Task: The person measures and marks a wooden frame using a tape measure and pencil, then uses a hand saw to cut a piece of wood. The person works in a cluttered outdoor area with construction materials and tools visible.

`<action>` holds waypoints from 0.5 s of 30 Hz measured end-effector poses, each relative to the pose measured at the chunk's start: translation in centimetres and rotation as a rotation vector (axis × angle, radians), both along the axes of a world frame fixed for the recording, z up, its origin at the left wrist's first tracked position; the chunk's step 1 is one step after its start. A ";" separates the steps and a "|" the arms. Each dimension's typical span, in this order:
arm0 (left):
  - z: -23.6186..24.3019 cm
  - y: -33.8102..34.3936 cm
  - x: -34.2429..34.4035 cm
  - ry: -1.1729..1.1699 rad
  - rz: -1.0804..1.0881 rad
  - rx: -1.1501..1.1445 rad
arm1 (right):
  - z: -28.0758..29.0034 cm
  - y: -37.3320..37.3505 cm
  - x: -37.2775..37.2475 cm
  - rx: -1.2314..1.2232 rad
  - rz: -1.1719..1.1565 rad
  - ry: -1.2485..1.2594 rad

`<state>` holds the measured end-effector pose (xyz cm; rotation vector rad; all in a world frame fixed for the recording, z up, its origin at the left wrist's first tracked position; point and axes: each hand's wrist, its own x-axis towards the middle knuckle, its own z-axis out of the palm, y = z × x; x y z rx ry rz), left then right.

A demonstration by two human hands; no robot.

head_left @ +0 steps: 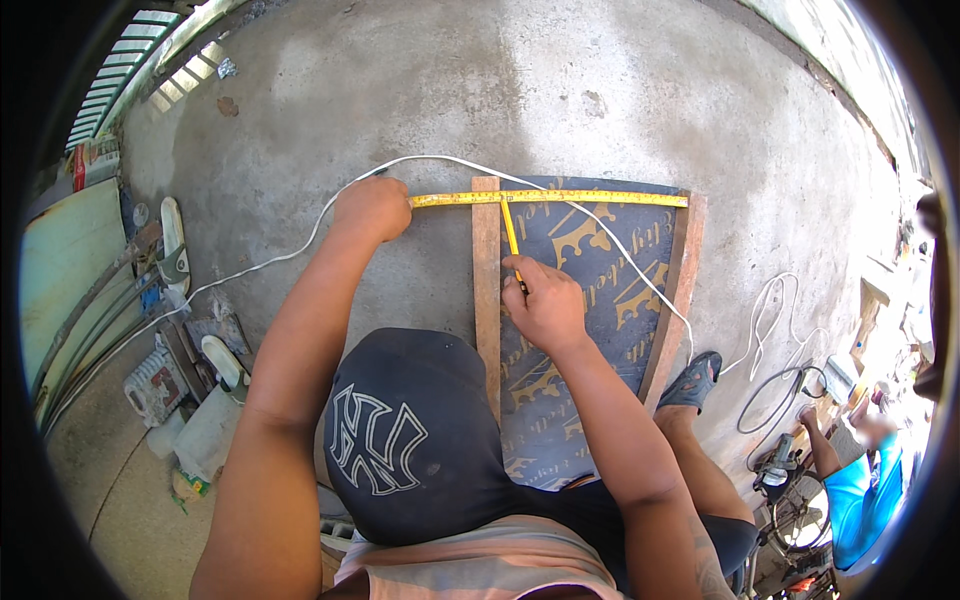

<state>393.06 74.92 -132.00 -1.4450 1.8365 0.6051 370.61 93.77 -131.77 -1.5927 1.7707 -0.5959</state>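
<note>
My left hand (pixel 372 212) is closed at the left end of a yellow tape measure (pixel 590 196), its case hidden in my fist. The blade runs right across two wooden strips, ending at the right strip (pixel 678 290). In my right hand (pixel 548 308) is a yellow pencil (pixel 511 228), its far end at the tape just right of the left strip (pixel 486 290). Under the strips lies a dark panel (pixel 570 330) with gold print. My knee in black cloth (pixel 405 420) covers part of the left strip's near end.
A white cord (pixel 440 157) loops over the concrete floor (pixel 400 90) and panel. At left stand a plastic jug (pixel 155 382), a clear container (pixel 207 432) and dark hoses (pixel 90 320). A person in blue (pixel 862 510) sits at lower right beside a power tool (pixel 776 465).
</note>
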 end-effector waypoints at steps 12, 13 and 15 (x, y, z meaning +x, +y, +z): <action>-0.2 0.1 0.3 0.006 -0.011 -0.005 | -0.1 0.0 0.0 -0.040 0.026 0.032; -0.1 0.1 0.3 0.007 -0.006 -0.002 | -0.1 0.0 -0.1 -0.037 0.027 0.032; 0.2 0.1 0.1 0.007 0.004 0.002 | -0.1 0.0 -0.1 -0.035 0.027 0.030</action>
